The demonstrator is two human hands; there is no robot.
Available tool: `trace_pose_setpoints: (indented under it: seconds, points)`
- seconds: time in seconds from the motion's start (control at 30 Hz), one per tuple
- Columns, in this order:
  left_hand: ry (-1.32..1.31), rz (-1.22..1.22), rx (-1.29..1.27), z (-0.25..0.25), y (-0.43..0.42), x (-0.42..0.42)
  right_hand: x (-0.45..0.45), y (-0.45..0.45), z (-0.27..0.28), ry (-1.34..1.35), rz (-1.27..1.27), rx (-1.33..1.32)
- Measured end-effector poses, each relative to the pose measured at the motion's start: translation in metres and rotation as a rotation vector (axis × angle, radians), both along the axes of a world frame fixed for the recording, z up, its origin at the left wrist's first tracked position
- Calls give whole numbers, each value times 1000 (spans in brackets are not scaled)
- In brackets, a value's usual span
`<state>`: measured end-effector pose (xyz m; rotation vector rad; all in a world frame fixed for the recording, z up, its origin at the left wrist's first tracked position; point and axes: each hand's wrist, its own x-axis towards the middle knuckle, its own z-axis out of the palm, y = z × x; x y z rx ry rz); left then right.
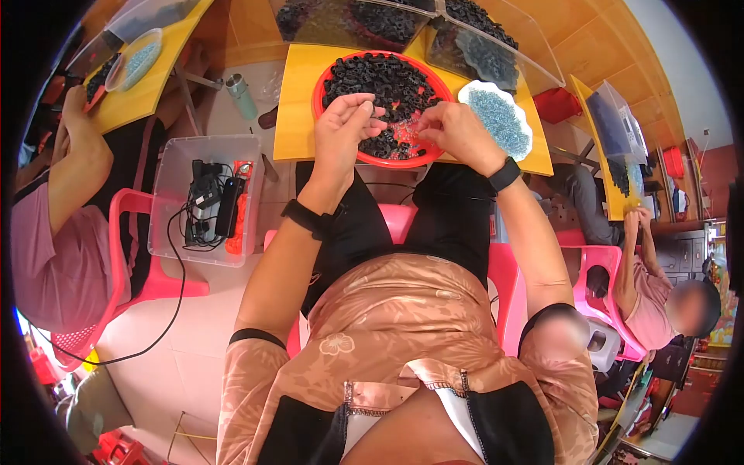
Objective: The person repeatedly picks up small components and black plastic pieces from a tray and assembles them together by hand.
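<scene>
A round red tray [319,91] on the yellow table [296,93] holds many small black parts [380,77] and some small clear and reddish pieces [404,133]. Over the tray's left part is my left hand [346,128], its thumb and fingers pressed together; what they pinch is too small to name. My right hand [457,132] is above the tray's right edge, fingertips closed near the reddish pieces, and anything between them is hidden. Beside it, a white scalloped dish [527,132] holds small bluish clear pieces [500,116].
Clear bins [356,23] of black parts stand behind the tray. A plastic box [205,147] with cables is on the floor at left, near a metal bottle [241,97]. Other people sit at tables on the left [54,256] and right [651,291].
</scene>
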<state>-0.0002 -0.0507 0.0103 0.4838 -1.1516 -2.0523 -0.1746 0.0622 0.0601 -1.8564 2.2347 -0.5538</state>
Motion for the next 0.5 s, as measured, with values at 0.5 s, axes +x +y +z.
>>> trace_pose_setpoints:
  seconds: [0.5]
  points:
    - [18, -3, -87, 5, 4, -1, 19, -3, 5, -94, -104, -136]
